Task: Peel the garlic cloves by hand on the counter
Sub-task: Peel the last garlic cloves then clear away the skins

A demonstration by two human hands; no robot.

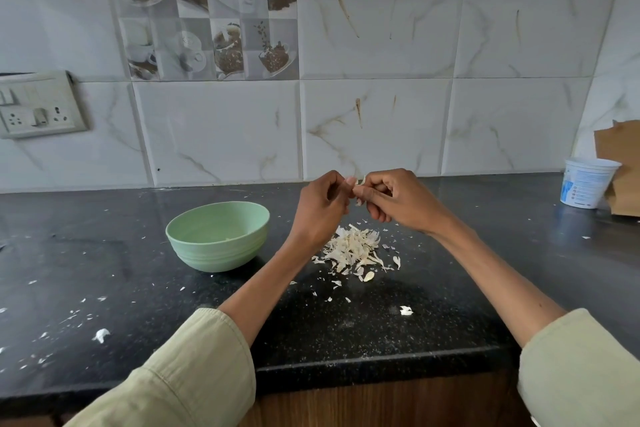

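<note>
Above the black counter (346, 333) my left hand (320, 208) and my right hand (398, 201) meet fingertip to fingertip, both with curled fingers. Between them they pinch a small pale garlic clove (359, 184), mostly hidden by the fingers, with a bit of skin sticking up. Below the hands lies a pile of garlic skins (353, 250). A single clove (369, 276) rests at the pile's near edge. A pale green bowl (194, 246) stands to the left of the pile; a small pale bit shows inside it.
Skin flakes are scattered over the counter, with larger scraps at the near left (101, 334) and near right (406, 310). A white plastic tub (585, 187) and brown cardboard (623, 166) stand at the far right. A wall socket plate (38, 107) is on the left tiles.
</note>
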